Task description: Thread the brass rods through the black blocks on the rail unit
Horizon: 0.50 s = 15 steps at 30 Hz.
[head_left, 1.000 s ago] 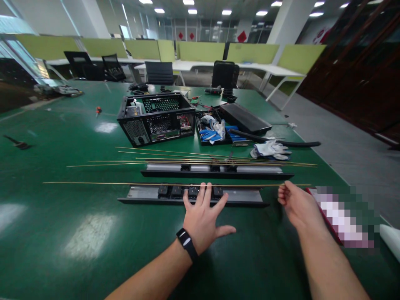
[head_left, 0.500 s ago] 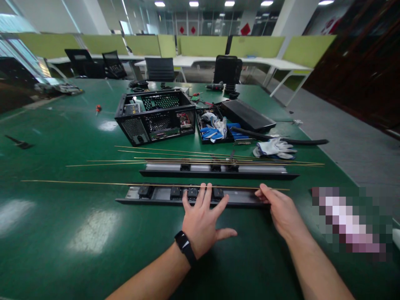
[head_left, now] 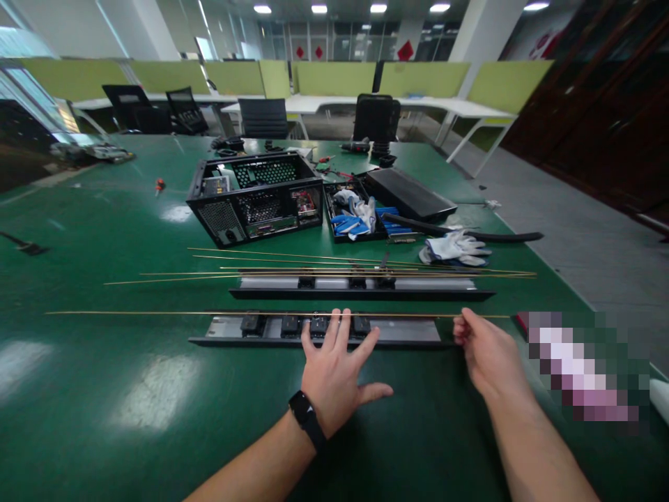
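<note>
My left hand [head_left: 337,369], with a black band on the wrist, lies open with spread fingers pressed on the near black power strip rail [head_left: 412,333], over its row of socket modules. My right hand [head_left: 483,352] pinches the right end of a long thin brass rod [head_left: 157,313] that runs along the rail's far edge and sticks out far to the left. A second rail [head_left: 433,287] lies parallel just behind, with several more brass rods [head_left: 178,276] on and beside it.
An open black computer case [head_left: 256,197] stands behind the rails, with a black tray of blue and white gloves [head_left: 354,213], a flat black panel [head_left: 408,194], a black hose and white gloves [head_left: 456,249] to its right. The green table's right edge drops to the floor. Office chairs and desks stand behind.
My right hand first slid the brass rod to the left along the near rail, then drew it back a little to the right. My left hand stayed on the rail.
</note>
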Each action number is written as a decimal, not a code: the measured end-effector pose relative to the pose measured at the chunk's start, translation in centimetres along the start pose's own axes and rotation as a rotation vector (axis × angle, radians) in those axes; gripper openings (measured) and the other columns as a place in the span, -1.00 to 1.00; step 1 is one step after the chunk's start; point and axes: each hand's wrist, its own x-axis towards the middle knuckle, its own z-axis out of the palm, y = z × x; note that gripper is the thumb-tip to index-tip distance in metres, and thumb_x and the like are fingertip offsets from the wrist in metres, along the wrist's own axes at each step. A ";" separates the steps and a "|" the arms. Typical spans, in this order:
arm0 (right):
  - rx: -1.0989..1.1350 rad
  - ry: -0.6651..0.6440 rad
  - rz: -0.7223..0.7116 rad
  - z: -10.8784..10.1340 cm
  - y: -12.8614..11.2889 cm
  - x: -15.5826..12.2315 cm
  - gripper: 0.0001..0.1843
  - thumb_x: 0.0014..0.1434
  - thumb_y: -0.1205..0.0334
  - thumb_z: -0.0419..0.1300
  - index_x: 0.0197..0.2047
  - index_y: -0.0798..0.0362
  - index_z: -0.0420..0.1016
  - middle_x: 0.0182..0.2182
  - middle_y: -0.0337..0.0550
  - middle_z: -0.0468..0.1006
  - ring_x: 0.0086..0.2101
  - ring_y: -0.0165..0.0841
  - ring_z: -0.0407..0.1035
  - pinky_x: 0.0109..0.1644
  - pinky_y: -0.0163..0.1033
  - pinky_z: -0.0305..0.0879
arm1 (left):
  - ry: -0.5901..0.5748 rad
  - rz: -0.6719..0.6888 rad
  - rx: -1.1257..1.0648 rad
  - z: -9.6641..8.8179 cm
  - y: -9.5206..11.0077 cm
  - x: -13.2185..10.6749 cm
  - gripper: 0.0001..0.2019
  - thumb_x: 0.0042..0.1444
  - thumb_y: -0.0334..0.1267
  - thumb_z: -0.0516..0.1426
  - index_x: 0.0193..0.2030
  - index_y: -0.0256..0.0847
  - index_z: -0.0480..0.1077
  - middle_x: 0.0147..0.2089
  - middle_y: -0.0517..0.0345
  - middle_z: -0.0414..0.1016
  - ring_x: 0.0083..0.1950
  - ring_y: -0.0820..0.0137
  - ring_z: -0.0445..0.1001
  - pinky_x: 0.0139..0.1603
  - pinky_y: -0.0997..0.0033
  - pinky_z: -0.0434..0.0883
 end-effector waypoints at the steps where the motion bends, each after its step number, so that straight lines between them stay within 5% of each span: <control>1: 0.012 0.041 -0.005 -0.3 -0.3 0.4 -0.85 -0.02 0.24 0.45 -0.43 0.10 0.60 -0.48 -0.17 0.55 -0.49 -0.48 0.36 -0.50 -0.44 0.24 | 0.000 0.002 -0.002 0.0 0.0 0.0 -0.14 0.12 0.56 -0.06 0.51 0.31 0.13 0.60 -0.24 0.06 0.59 -0.16 0.04 0.34 -0.71 0.00; 6: 0.021 0.153 -0.032 -1.2 -1.4 1.7 -0.87 0.10 0.31 0.34 -0.46 0.11 0.53 -0.51 -0.21 0.49 -0.54 -0.51 0.32 -0.57 -0.47 0.19 | -0.003 0.005 -0.020 0.0 -0.1 0.0 -0.14 0.12 0.56 -0.06 0.51 0.32 0.14 0.59 -0.25 0.07 0.59 -0.14 0.04 0.34 -0.71 -0.01; 15: -0.012 0.128 -0.049 -1.9 -0.9 2.3 -0.84 0.12 0.25 0.32 -0.45 0.11 0.51 -0.52 -0.22 0.47 -0.54 -0.51 0.32 -0.58 -0.47 0.19 | -0.005 0.001 0.004 -0.1 0.0 -0.1 -0.11 0.09 0.54 0.05 0.52 0.34 0.10 0.60 -0.18 0.07 0.56 -0.23 0.07 0.34 -0.70 0.03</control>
